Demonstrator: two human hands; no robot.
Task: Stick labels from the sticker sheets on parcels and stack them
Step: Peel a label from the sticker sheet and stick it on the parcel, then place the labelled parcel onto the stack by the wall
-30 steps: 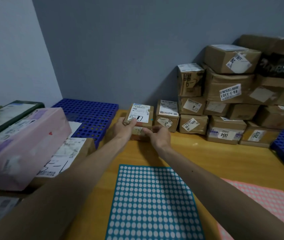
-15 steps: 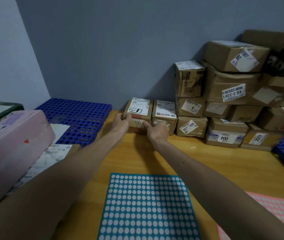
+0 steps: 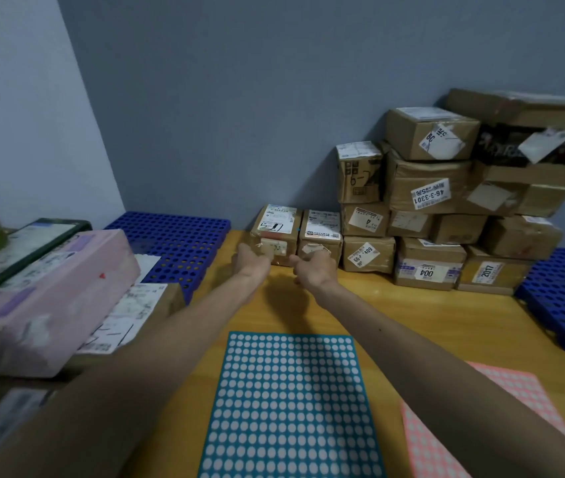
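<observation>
Small parcel [image 3: 276,229] sits mid-frame at back of worktop [image 3: 412,315]. L hand [image 3: 253,263] fingers touch its front, grip unclear; R hand [image 3: 313,272] fingers loosely curled, empty. Blue sticker sheet [image 3: 291,408] bottom ctr.

This looks like a parcel sorting room. Labelled cardboard parcels [image 3: 426,188] are stacked against the grey wall [image 3: 239,98] at the right. A pink wrapped package [image 3: 50,298] lies at the left, blue plastic pallets [image 3: 177,236] sit behind it, and a dotted sticker sheet [image 3: 291,408] lies on the wooden table [image 3: 429,322] at bottom centre.
</observation>
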